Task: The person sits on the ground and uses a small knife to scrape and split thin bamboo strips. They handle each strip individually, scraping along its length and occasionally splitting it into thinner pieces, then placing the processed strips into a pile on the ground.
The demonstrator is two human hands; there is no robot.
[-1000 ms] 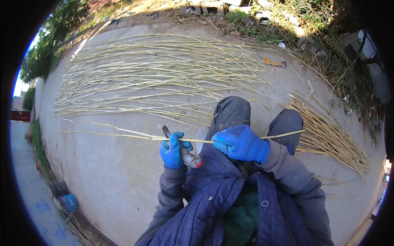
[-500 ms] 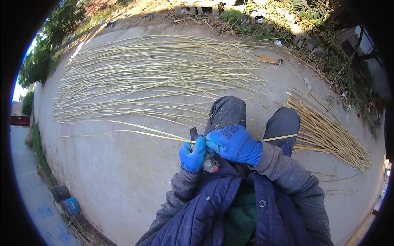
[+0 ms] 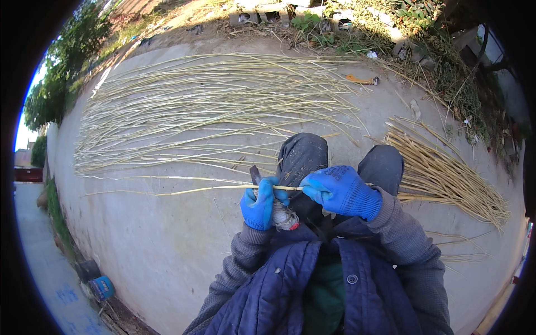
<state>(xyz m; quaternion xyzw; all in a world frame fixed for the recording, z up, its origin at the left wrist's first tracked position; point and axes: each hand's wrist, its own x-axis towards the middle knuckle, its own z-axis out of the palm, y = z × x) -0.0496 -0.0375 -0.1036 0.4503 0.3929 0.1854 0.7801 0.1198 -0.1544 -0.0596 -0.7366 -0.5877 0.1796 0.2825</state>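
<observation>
Head cam: L hand [image 3: 257, 209] grips wrapped tool [image 3: 283, 215], R hand [image 3: 341, 191] stalk [image 3: 220, 187].

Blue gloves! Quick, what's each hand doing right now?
Left hand: closed, holding a wrapped-handled tool.
Right hand: closed, holding a thin stalk.

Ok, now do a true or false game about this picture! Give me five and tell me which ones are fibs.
1. The left hand and right hand both wear blue gloves. True.
2. The right hand is empty. False: it grips a thin stalk.
3. The left hand holds a tool with a wrapped handle. True.
4. Nothing blue shows at the picture's lower left. False: a blue container is there.
5. A bundle of stalks lies on the person's right. True.
</observation>
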